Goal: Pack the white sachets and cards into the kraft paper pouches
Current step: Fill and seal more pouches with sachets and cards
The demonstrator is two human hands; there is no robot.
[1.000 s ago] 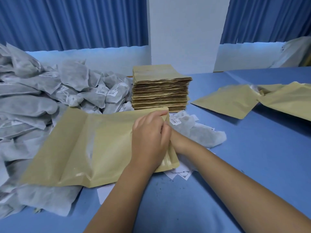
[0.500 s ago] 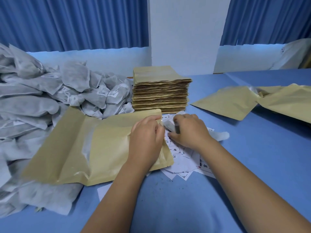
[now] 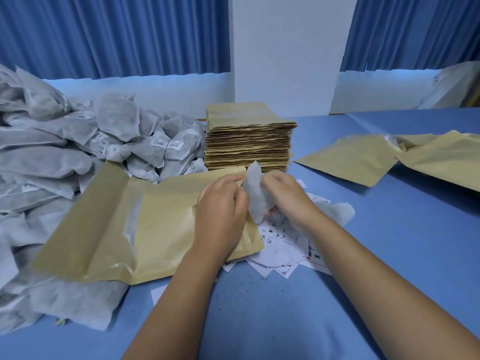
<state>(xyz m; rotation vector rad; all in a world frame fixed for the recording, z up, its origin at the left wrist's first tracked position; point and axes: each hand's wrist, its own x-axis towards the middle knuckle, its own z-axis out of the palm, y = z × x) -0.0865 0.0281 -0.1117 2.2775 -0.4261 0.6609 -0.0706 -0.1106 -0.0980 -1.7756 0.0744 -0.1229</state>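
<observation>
White sachet [image 3: 253, 193]: held in my right hand [image 3: 283, 196], fingers curled round its lower half. Its top corner stands up just in front of the stack of flat kraft pouches [image 3: 248, 141]. It sits at the mouth of the kraft paper pouch [image 3: 155, 224]. I cannot tell whether its lower end is inside; my hands cover that part.

Left hand [image 3: 222, 206]: curled on the pouch's mouth edge and pinching it, in front of the stack, touching the sachet. The pouch lies from in front of the stack out to the stack's left, its far end resting on loose sachets.

Cards [image 3: 280, 245]: a scatter of white printed slips on the blue surface [image 3: 389, 242], in front of the stack. They lie partly under the pouch's mouth and under my right forearm. A second sachet [image 3: 340, 211] lies in front and a little right of the stack, behind my right wrist.

Heap of sachets [image 3: 65, 157]: left of the stack, right up against it, several showing barcode labels.

Two more kraft pouches [image 3: 350, 159]: well right of the stack, lying on the surface, their corners meeting.

Behind the stack: a white pillar [image 3: 285, 48], with blue curtains [image 3: 117, 35] to either side.
</observation>
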